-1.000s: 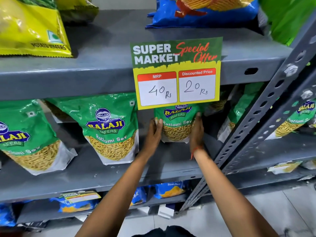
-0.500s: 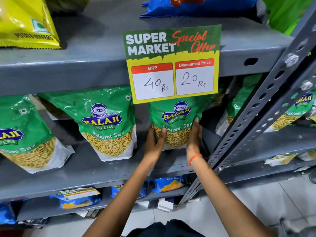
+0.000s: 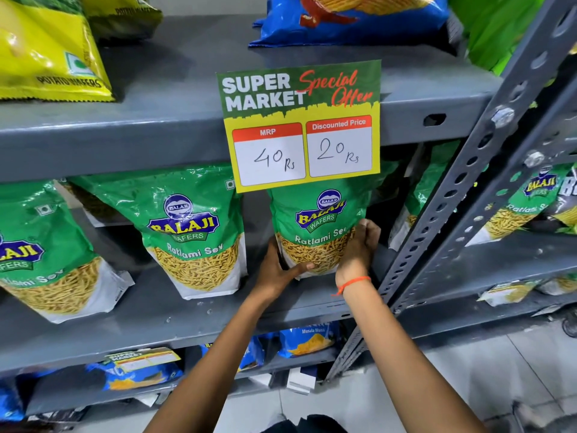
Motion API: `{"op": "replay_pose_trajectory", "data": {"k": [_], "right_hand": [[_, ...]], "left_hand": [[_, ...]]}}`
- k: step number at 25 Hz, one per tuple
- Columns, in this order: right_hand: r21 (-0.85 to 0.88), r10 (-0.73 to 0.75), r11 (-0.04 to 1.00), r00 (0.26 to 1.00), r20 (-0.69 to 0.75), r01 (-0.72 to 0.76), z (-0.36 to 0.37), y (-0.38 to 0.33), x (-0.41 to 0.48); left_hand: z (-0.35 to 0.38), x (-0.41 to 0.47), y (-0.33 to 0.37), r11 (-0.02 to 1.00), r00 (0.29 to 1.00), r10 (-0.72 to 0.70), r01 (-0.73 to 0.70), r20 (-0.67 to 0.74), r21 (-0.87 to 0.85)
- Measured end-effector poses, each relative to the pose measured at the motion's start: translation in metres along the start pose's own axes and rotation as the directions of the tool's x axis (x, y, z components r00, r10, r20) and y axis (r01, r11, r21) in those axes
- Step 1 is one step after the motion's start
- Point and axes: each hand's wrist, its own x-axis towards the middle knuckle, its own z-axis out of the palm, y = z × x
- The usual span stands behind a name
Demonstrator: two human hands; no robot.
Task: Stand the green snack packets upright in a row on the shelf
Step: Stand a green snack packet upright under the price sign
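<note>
Packet in hand: green snack packet [image 3: 318,226] at centre frame, upright on the grey shelf [image 3: 175,314], its top edge hidden behind the price card [image 3: 301,126].
Left hand: left hand [image 3: 278,270] cups the packet's lower left corner, thumb laid across the front near the bottom edge, the other fingers hidden behind the packet.
Right hand: right hand [image 3: 359,248] presses flat against the packet's right side, fingers together and curled round its edge; an orange thread [image 3: 352,284] circles the wrist.
Row: second green packet [image 3: 193,232] stands left of centre, apart from the held one and leaning slightly; third green packet [image 3: 46,254] at the left edge of the frame tilts more.
Behind upright: more green packets [image 3: 524,207] show at right, past the perforated metal post [image 3: 468,182].
Upper shelf: yellow wafer bag [image 3: 46,48] in the upper left, blue chip bag [image 3: 352,17] at top centre.
Lower shelf: blue packets [image 3: 309,339] lie below.
</note>
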Motion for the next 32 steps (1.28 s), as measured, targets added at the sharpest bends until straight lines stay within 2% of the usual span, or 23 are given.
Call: {"op": "replay_pose_trajectory", "data": {"k": [3, 6, 8, 15, 19, 23, 25, 27, 29, 32], "right_hand": [[-0.027, 0.057, 0.998, 0.998, -0.033, -0.058, 0.003, -0.006, 0.001], [-0.096, 0.258, 0.962, 0.966, 0.011, -0.256, -0.005, -0.002, -0.005], [-0.151, 0.327, 0.936, 0.944, 0.048, -0.317, -0.015, 0.005, -0.014], [-0.143, 0.344, 0.934, 0.933, 0.105, -0.328, -0.023, 0.011, -0.019], [-0.076, 0.264, 0.963, 0.96, 0.096, -0.257, -0.019, 0.007, -0.018], [-0.144, 0.23, 0.966, 0.969, 0.088, -0.216, -0.023, -0.001, -0.021], [-0.266, 0.188, 0.953, 0.973, 0.134, -0.147, -0.028, -0.006, -0.033], [-0.405, -0.011, 0.91, 0.979, 0.203, 0.094, -0.028, -0.013, -0.046], [-0.346, -0.239, 0.886, 0.944, 0.226, 0.307, -0.018, -0.021, -0.065], [-0.285, -0.469, 0.78, 0.822, 0.322, 0.557, 0.003, -0.028, -0.1]], "left_hand": [[0.0, 0.001, -0.001, 1.0, 1.0, 0.008, -0.008, 0.015, -0.011], [0.0, -0.001, 0.001, 1.0, 1.0, 0.004, -0.003, 0.03, -0.02], [-0.001, -0.007, -0.002, 1.0, 1.0, -0.002, 0.002, 0.027, -0.004], [0.001, -0.014, -0.003, 0.999, 0.999, -0.006, 0.008, 0.047, -0.037], [0.001, -0.009, 0.001, 0.999, 0.997, -0.029, 0.032, 0.078, -0.042], [0.003, -0.017, 0.009, 0.999, 0.998, -0.018, 0.021, 0.058, -0.036], [0.005, -0.027, 0.02, 0.999, 0.999, 0.027, -0.028, -0.035, -0.027], [0.005, -0.041, 0.032, 0.984, 0.967, 0.169, -0.156, -0.192, 0.086], [-0.001, -0.061, 0.039, 0.922, 0.879, 0.362, -0.289, -0.31, 0.257], [-0.023, -0.081, 0.043, 0.768, 0.672, 0.631, -0.472, -0.387, 0.432]]}}
